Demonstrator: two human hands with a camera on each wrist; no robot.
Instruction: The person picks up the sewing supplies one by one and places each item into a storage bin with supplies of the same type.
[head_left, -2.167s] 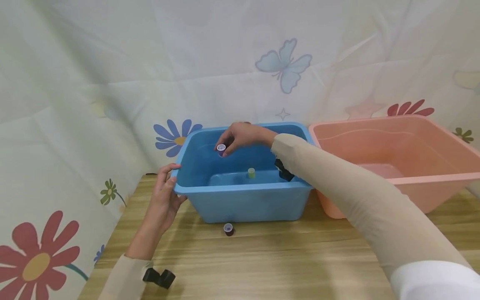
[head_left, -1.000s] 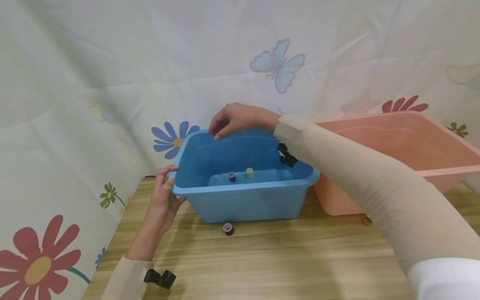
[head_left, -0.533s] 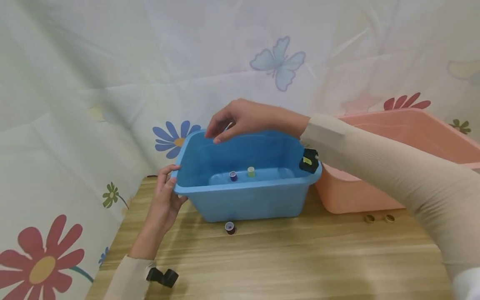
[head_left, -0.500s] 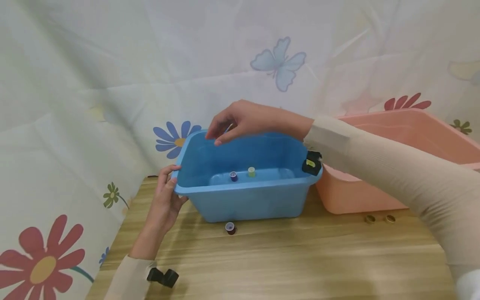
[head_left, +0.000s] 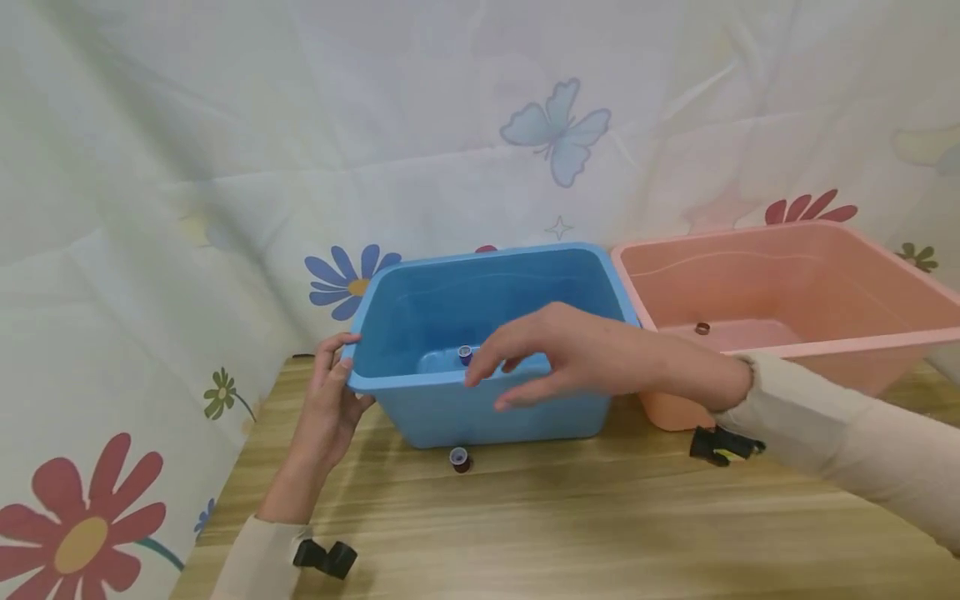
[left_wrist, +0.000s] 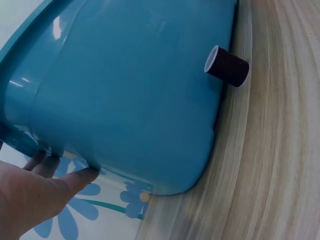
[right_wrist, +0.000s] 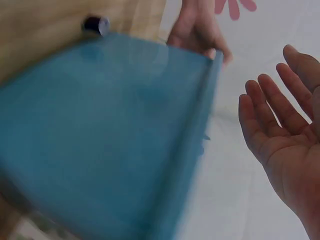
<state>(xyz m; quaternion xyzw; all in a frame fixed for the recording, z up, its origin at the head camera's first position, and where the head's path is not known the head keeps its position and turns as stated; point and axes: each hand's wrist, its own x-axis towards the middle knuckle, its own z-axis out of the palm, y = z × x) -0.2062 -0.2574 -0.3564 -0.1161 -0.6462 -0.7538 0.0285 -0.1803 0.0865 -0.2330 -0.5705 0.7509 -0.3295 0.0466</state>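
Left hand (head_left: 327, 408) is curled on blue bin's (head_left: 487, 417) left rim corner. Right hand (head_left: 570, 354) is held empty before the bin's front wall, fingers spread and relaxed. Dark spool (head_left: 458, 459) is seen on table (head_left: 570, 533), just before the bin; another spool (head_left: 465, 353) lies inside

From my feed, a pale printed cloth backdrop (head_left: 300, 125) hangs behind everything, creased in soft folds. I see a light blue butterfly (head_left: 556, 129) high on it, a blue daisy (head_left: 341, 279) lower down, and a big red flower (head_left: 78, 533) at the lower left. The wood-grain counter (head_left: 570, 533) runs up to it, evenly and softly lit.
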